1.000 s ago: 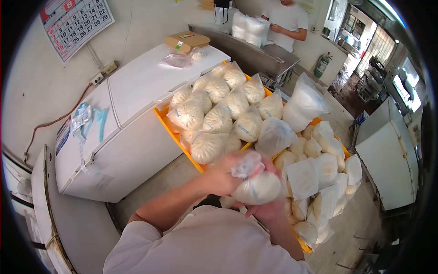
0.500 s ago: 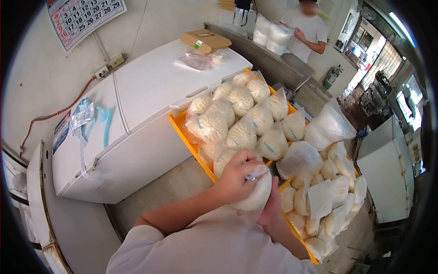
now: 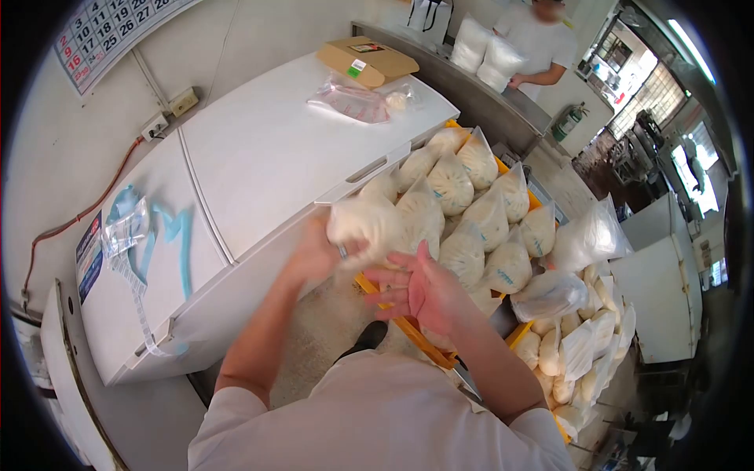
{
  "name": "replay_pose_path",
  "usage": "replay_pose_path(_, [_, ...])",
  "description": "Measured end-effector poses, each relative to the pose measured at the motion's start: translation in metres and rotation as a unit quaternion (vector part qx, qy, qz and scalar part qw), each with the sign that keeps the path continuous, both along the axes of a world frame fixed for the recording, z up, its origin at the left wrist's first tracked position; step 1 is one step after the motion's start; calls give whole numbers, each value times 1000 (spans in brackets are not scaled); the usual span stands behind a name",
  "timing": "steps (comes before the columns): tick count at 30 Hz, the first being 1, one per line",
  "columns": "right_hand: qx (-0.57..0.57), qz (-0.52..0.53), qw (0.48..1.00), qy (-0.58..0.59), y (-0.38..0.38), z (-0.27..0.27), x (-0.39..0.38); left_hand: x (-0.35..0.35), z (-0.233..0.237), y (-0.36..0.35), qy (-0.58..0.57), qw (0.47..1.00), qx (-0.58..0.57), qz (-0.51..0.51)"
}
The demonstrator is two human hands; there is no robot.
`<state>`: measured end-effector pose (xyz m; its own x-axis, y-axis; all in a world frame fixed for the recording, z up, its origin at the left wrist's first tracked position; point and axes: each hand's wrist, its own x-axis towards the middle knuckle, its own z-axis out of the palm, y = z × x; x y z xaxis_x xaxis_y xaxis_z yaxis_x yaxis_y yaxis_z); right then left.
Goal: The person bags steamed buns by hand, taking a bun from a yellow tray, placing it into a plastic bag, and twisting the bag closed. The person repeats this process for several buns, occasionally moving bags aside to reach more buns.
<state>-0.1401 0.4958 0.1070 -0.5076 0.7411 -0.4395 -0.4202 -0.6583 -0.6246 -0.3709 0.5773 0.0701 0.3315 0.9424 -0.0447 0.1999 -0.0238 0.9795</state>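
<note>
My left hand [image 3: 318, 253] is closed around a clear plastic bag of white buns [image 3: 365, 224], slightly blurred, above the left side of a yellow crate [image 3: 430, 349]. Just right of it, my right hand [image 3: 424, 292] holds nothing, palm turned up and fingers spread. Several tied bags of buns [image 3: 452, 184] stand close together in that crate, their gathered tops pointing up. Whether the held bag is tied cannot be seen.
A second yellow crate [image 3: 518, 336] at right holds loose buns with white papers and a pack of plastic bags [image 3: 550, 294]. A white chest freezer [image 3: 259, 165] carries a cardboard box [image 3: 369, 61]. Behind a metal counter stands another person [image 3: 534, 39].
The bag has moved left and away from my body in my left hand. My right hand has let go of it and opened. The other person's arm is lower.
</note>
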Motion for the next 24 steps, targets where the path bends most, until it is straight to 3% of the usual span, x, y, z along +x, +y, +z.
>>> replay_pose_path(2, [19,-44,999,-19,4,4,-4,-13,11,43,35,998,31,-42])
replay_pose_path(4, [57,-62,996,-32,2,4,7,-13,15,77,193,969,91,-127])
replay_pose_path(9, [67,-157,984,-53,-10,-19,55,28,-21,131,489,786,98,-366])
replay_pose_path(14, [107,-321,935,-111,-43,-11,125,65,-13,142,606,669,93,-421])
replay_pose_path(18, [192,-440,852,-207,-83,13,184,79,-40,150,635,604,148,-458])
replay_pose_path(20, [205,-495,786,-309,-97,32,207,75,-45,158,565,646,283,-428])
replay_pose_path(22, [198,-528,679,-470,-109,39,226,82,-28,164,564,689,293,-348])
replay_pose_path(24, [199,-514,553,-625,-116,37,246,77,-43,167,510,802,97,-296])
